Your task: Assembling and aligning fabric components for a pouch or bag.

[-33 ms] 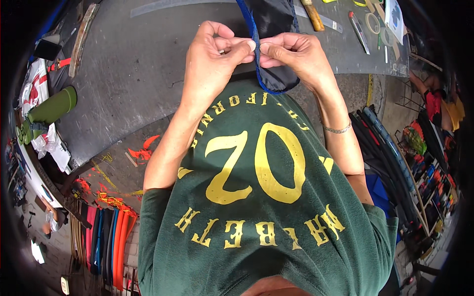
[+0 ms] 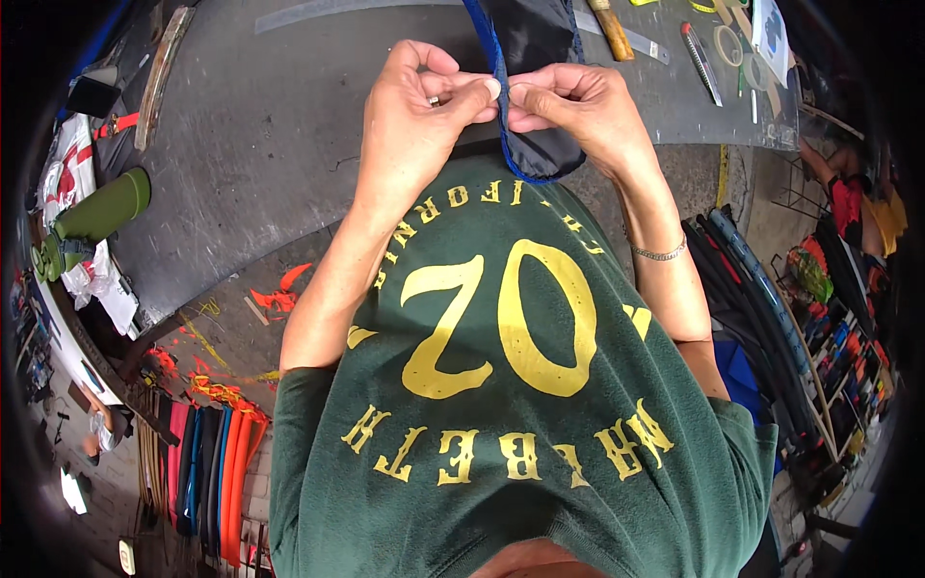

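A piece of black fabric point(image 2: 547, 154) with a blue edge strip point(image 2: 505, 130) hangs over the near edge of the table, between my two hands. My left hand point(image 2: 412, 116) pinches the blue edge from the left with thumb and fingers; a ring shows on one finger. From the right, my right hand point(image 2: 590, 108) pinches the same edge, its thumb close to the left thumb. The fingertips nearly meet at the strip, and whatever lies between them is hidden. The fabric's far end runs out of view at the top.
On the dark table point(image 2: 241, 125) lie a metal ruler point(image 2: 318, 13), a wooden-handled tool point(image 2: 611, 31), a utility knife point(image 2: 701, 64) and tape rolls point(image 2: 728, 44). A green bottle point(image 2: 104, 206) and a wooden strip point(image 2: 164, 77) are at left. Fabric rolls point(image 2: 761, 289) stand at right, near another person point(image 2: 853, 197).
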`<state>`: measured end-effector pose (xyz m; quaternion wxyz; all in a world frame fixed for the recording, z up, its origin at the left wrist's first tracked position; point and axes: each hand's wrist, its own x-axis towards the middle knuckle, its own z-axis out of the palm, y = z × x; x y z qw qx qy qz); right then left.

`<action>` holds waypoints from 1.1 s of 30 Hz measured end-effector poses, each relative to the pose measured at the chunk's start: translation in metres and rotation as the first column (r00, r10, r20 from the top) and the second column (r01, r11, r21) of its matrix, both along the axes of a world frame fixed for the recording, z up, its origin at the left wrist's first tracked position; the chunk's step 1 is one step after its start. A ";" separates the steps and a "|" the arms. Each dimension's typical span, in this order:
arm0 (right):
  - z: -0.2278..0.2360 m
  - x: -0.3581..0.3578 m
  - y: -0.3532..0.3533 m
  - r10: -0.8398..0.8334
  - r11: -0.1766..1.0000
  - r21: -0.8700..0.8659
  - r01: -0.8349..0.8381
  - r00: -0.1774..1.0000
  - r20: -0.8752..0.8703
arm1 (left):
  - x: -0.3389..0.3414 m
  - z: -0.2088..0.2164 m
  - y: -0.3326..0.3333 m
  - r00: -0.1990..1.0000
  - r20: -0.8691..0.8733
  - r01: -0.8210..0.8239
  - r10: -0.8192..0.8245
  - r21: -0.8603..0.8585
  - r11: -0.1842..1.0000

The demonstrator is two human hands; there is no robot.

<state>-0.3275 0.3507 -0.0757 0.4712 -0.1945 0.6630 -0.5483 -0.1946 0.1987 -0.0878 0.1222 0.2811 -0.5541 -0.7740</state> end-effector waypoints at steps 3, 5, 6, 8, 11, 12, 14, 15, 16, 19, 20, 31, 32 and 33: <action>0.002 0.005 0.002 -0.018 1.000 0.007 0.017 0.999 0.032 | -0.001 0.000 0.001 1.000 0.020 -0.006 0.008 -0.055 0.998; -0.001 0.018 0.003 -0.181 0.983 -0.044 0.178 0.982 -0.062 | -0.004 0.000 0.002 0.999 0.026 -0.041 0.042 -0.023 0.999; -0.001 0.025 0.000 -0.203 0.979 -0.038 0.200 0.963 -0.179 | -0.005 -0.001 0.001 0.999 0.026 -0.041 0.042 -0.023 0.999; -0.002 0.033 0.000 -0.116 0.989 0.011 0.146 0.831 -0.544 | -0.006 -0.002 0.002 0.999 0.044 -0.022 0.022 -0.007 1.000; 0.002 0.035 -0.006 -0.057 0.989 0.055 0.135 0.704 -0.708 | -0.007 -0.002 0.002 0.999 0.038 0.005 -0.007 0.048 0.999; 0.002 0.035 -0.007 -0.039 0.987 0.075 0.139 0.674 -0.737 | -0.007 -0.005 0.002 0.999 0.040 0.009 -0.011 0.049 0.999; -0.003 0.031 -0.007 -0.090 0.989 0.036 0.144 0.777 -0.623 | -0.007 -0.012 0.002 1.000 -0.009 -0.030 0.030 0.037 0.999; -0.007 0.028 -0.007 -0.134 0.988 -0.003 0.153 0.860 -0.493 | -0.008 -0.012 0.002 1.000 -0.009 -0.029 0.029 0.037 0.999; -0.012 0.026 -0.008 -0.204 0.979 -0.091 0.183 0.887 -0.414 | -0.009 -0.011 0.002 1.000 0.006 -0.008 0.008 0.054 0.999; -0.006 0.021 -0.007 -0.254 0.967 -0.034 0.252 0.958 -0.130 | -0.008 -0.013 -0.001 1.000 0.018 0.018 -0.019 0.077 0.997; -0.006 0.021 -0.006 -0.283 0.959 -0.054 0.280 0.957 -0.068 | -0.008 -0.014 -0.001 1.000 0.016 0.023 -0.025 0.084 0.996; 0.009 -0.044 0.037 -0.439 0.740 -0.385 0.552 0.830 0.345 | 0.000 -0.036 -0.010 1.000 -0.015 0.006 -0.002 0.231 0.973; 0.006 -0.049 0.042 -0.357 0.786 -0.436 0.439 0.897 0.260 | -0.001 -0.037 -0.010 0.999 -0.039 0.001 0.011 0.280 0.960; 0.003 -0.044 0.042 -0.361 0.783 -0.438 0.442 0.896 0.259 | 0.000 -0.035 -0.011 0.999 -0.041 0.005 0.006 0.279 0.960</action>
